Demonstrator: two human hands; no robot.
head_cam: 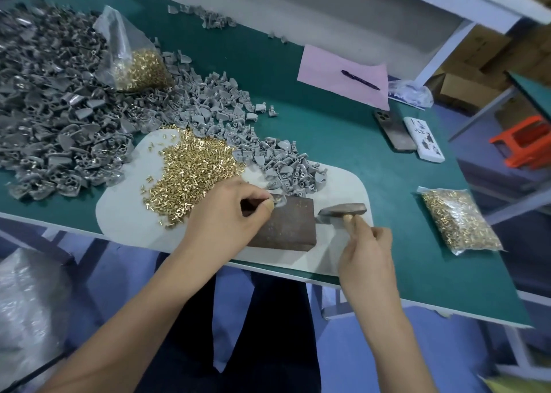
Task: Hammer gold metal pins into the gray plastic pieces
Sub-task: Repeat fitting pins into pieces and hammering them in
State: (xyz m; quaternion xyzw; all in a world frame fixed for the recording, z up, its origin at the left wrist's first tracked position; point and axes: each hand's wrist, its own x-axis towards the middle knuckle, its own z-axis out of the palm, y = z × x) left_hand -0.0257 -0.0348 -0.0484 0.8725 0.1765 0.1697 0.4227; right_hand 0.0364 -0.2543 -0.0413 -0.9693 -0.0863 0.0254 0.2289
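Now, on the left of the green tabletop (328, 130) lies the big heap of gray plastic pieces (59, 118), and next to it, on the white mat (125, 219), the loose pile of gold pins (190, 172), so supply is close. The left hand (226, 213) rests on the far left corner of the dark metal block (286, 225), and its grip is pinching one gray piece (280, 199) there; whether a pin already stands in it I cannot tell. I think the piece should sit flat on the block, with the fingertips low and beside the pin, not over it. The right hand (366, 252) has its grip curled around the wooden handle just under the hammer (343, 210), whose head hangs beside the block's right edge. So short a hold suits small, straight taps. Further right lies a sealed bag of pins (459, 222).
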